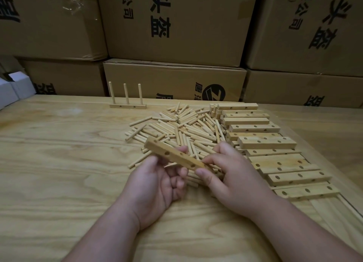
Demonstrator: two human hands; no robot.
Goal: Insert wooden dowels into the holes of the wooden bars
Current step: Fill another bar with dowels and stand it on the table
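Both hands are holding one pale rectangular wooden bar with three round holes in the air just above the heap of short pale wooden dowels. The left hand is cupping the bar from below, thumb and curled fingers pinching its middle, probably to keep the holes turned up towards the person. The right hand is gripping the bar's near end between thumb and forefinger, steadying it; whether a dowel is also tucked in this hand I cannot tell. No dowel is sitting in this bar yet. The stack of drilled pale wooden bars is lying to the right, within easy reach. At the far side of the light wood-grain bench a finished wooden bar with three upright dowels is standing, apparently set aside from the loose parts.
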